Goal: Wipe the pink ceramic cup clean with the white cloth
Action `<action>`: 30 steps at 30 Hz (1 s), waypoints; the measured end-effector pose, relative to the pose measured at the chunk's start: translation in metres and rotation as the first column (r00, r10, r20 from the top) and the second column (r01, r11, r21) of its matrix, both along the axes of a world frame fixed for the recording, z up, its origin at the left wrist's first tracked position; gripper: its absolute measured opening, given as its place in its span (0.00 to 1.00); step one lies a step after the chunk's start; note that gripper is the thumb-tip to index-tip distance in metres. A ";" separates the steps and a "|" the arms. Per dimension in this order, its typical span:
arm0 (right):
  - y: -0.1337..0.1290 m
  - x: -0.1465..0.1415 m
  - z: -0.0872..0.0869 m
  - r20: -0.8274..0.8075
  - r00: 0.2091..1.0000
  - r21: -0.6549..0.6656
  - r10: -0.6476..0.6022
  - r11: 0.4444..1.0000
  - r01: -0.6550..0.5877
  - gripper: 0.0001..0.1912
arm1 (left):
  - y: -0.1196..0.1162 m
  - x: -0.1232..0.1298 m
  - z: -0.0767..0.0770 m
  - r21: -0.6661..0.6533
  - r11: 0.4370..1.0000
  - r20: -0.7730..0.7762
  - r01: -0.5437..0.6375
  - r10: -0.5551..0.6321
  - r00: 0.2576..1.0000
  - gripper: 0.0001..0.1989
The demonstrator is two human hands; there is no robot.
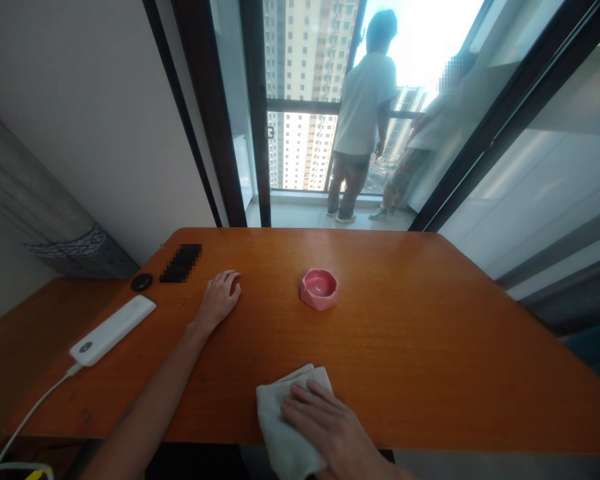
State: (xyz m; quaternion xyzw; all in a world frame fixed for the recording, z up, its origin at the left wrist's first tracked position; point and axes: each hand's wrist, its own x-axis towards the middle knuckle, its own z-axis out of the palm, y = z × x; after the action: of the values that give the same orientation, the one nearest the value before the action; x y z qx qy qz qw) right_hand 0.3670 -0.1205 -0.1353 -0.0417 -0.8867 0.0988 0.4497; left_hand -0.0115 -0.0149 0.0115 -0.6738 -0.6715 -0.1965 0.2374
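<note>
1. Your right hand (330, 423) lies open, palm down with fingers spread, on a folded grey-white cloth (275, 413), pressing it onto the near edge of the orange wooden table (430, 333). The cloth shows to the left of the hand and runs past that edge.
2. Your left hand (220, 300) rests on the wood farther left and farther out, fingers loosely curled, holding nothing.
3. A pink hexagonal ceramic ashtray (319, 289) sits to the right of your left hand, well beyond the cloth, touching neither hand.
4. At the table's left side lie a white power bank (113, 330) with a white cable (30, 417), a round black puck (141, 282) and a dark pixelated rectangle (181, 263), too blurred to name.
5. Far ahead, past the glass door, a person in a white T-shirt (363, 113) and a second person (420, 133) stand at a balcony railing (405, 114) — both well apart from your hands.
</note>
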 end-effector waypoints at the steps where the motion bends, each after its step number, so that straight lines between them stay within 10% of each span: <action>1: 0.007 0.009 0.015 -0.021 1.000 -0.310 0.013 0.950 -0.019 0.24 | 0.000 0.000 0.000 -0.001 1.000 -0.001 0.000 0.000 1.000 0.22; 4: 0.042 0.039 0.064 -0.087 0.983 -0.884 -0.164 0.467 0.000 0.34 | 0.001 0.000 0.000 -0.003 1.000 -0.003 -0.003 0.003 1.000 0.22; 6: 0.073 0.057 0.090 -0.158 0.889 -0.940 -0.430 0.340 -0.003 0.36 | 0.002 0.000 -0.001 -0.002 1.000 -0.002 -0.005 0.005 1.000 0.23; 10: 0.128 0.063 0.104 -0.367 0.707 -0.644 -0.604 0.713 0.275 0.29 | 0.002 0.001 -0.001 0.000 1.000 0.002 -0.003 0.003 1.000 0.22; 13: 0.152 0.041 0.085 -0.252 0.834 -0.215 -0.491 0.869 0.446 0.31 | 0.002 0.002 0.000 -0.002 1.000 0.007 -0.001 0.001 1.000 0.22; 18: 0.166 0.012 0.059 0.128 0.845 0.177 -0.518 0.851 0.495 0.38 | 0.003 0.003 0.000 0.002 1.000 0.016 -0.002 0.002 1.000 0.21; 24: 0.174 0.004 0.075 0.141 0.806 0.237 -0.575 0.810 0.536 0.42 | 0.001 0.006 0.002 -0.004 1.000 0.021 -0.004 0.004 1.000 0.19; 30: 0.171 -0.017 0.075 0.162 0.801 0.189 -0.577 0.815 0.548 0.23 | -0.002 0.011 0.005 -0.008 1.000 0.031 0.004 -0.003 1.000 0.19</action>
State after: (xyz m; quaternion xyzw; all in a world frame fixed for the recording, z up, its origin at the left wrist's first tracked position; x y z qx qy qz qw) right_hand 0.3497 0.0506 -0.0607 -0.2836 -0.8814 -0.1035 0.3633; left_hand -0.0002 -0.0170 0.0161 -0.6729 -0.6747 -0.2045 0.2239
